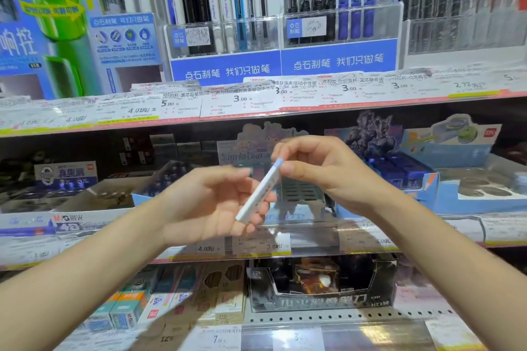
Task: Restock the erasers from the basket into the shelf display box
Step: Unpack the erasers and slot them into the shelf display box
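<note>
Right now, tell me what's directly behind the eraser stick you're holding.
Behind the white eraser stick, held by the left hand and right hand, stands a display box with rows of dark slots. The hands cover its sides, and the contents are blurred.

Both bare forearms reach forward. The left hand (211,202) lies palm-up, fingers loosely curled; the right hand (322,168) pinches, fingers bent.
</note>
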`<state>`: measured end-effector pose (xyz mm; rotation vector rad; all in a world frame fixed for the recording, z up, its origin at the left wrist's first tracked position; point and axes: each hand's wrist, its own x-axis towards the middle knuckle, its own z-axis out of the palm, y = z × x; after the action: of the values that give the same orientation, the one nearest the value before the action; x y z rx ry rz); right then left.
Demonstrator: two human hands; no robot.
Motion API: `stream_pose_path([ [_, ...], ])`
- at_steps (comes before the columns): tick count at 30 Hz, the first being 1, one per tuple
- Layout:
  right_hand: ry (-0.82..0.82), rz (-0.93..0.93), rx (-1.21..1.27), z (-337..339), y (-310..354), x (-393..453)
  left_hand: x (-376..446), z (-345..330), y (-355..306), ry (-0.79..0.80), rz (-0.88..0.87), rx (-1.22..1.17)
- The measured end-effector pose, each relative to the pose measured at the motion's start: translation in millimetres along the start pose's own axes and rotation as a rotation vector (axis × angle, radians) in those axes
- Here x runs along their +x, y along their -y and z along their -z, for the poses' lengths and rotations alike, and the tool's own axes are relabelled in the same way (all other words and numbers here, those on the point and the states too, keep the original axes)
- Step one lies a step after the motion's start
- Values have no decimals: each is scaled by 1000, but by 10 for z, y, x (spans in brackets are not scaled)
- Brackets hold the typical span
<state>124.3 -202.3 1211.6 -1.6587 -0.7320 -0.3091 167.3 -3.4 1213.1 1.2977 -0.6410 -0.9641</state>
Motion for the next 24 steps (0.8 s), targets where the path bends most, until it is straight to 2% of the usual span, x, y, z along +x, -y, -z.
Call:
stream_pose_path([
  [5, 1, -30, 99, -2, -43, -15, -11, -90, 45, -67, -154, 174],
  [8, -11, -95, 162, -5, -16, -30, 53, -150, 69, -292, -310, 282],
  [12, -168, -61, -21, -56, 4, 3, 150, -143, 97, -459, -429, 445],
  [14, -201, -52, -74, -21, 4, 31, 186, -111, 113, -530, -509, 677],
  [16, -219, -40, -179, 63, -7, 56, 197, -31, 133, -629, -601, 1120],
  [17, -228, -42, -246, 113, -15, 66, 190, -2, 133, -639, -591, 1319],
  [19, -228, -52, -372, 189, -42, 79, 175, 46, 124, -574, -401, 1563],
  [21, -209, -53, -459, 227, -88, 82, 197, 109, 148, -495, -233, 1706],
  [24, -195, -65, -493, 250, -180, 84, 241, 170, 191, -440, -155, 1815],
])
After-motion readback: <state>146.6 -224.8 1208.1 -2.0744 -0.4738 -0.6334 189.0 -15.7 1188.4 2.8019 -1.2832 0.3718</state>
